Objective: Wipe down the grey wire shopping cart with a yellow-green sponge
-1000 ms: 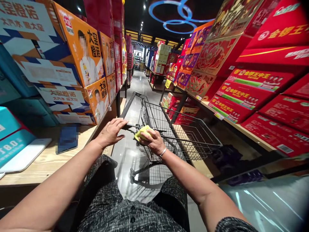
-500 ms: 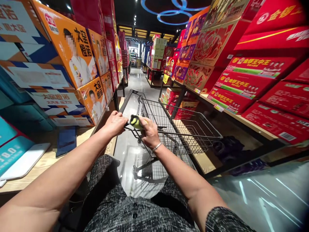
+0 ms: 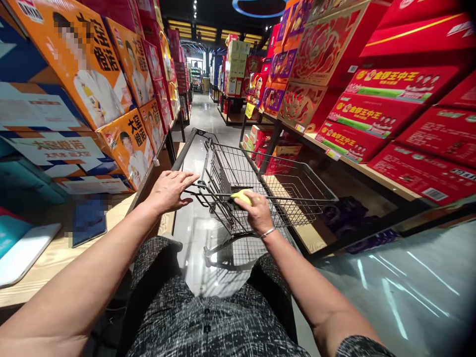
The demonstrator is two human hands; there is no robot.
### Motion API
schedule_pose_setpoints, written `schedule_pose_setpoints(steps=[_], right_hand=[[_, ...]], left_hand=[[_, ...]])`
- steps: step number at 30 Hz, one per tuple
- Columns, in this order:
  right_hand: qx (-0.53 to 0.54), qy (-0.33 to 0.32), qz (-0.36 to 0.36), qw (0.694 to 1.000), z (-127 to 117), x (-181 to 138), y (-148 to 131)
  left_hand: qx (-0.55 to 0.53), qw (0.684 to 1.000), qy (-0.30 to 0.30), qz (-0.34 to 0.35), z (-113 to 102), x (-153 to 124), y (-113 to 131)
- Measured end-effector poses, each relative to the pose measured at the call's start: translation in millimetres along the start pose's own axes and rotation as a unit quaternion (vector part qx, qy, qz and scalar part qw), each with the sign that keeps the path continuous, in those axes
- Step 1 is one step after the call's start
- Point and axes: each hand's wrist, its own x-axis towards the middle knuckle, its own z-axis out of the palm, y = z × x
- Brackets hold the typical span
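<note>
A dark wire shopping cart (image 3: 286,199) stands in front of me, its handle bar (image 3: 184,149) towards the left. My left hand (image 3: 168,191) lies at the cart's near corner with its fingers stretched out and thumb apart, holding nothing. In my right hand (image 3: 259,214) is a bunched yellow-green cloth (image 3: 242,194), with some black at its edge. That hand presses the cloth at the upper rail of the cart's near side; the exact contact is hidden by the fingers. A bracelet circles the right wrist.
Orange drink cartons (image 3: 80,64) are stacked on the left shelf, with a tablet-like dark object (image 3: 89,220) on its wooden board. Red boxes (image 3: 375,116) fill the right shelf. A tiled aisle (image 3: 203,111) runs ahead between the shelves.
My right hand has slid rightward and slightly down along the cart with the cloth, away from the handle end. My left hand's fingers have loosened from the bar and straightened.
</note>
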Motion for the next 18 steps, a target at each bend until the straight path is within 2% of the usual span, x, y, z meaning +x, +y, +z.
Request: schedule_pose_setpoints(steps=[3,5,8,10,13,16,18], right_hand=[[-0.047,-0.021,0.096,0.994,-18,-18,50],[-0.083,-0.014,0.182,0.980,-26,-23,73],[-0.109,0.036,0.269,0.956,-24,-21,77],[-0.096,0.047,0.266,0.958,-14,-13,55],[-0.042,0.038,0.219,0.974,2,7,0],[0.050,0.022,0.136,0.989,8,30,-55],[0.105,0.024,0.072,0.992,10,44,-79]], left_hand=[[-0.016,1.000,0.006,-0.001,1,0,1],[-0.024,1.000,0.011,-0.001,1,-1,2],[-0.019,1.000,0.016,0.005,0,-2,6],[-0.014,1.000,0.017,0.009,-1,-2,8],[-0.012,1.000,0.008,0.007,-3,-2,9],[-0.013,1.000,-0.004,0.004,-4,-2,9],[-0.003,1.000,-0.006,0.005,-5,-2,9]])
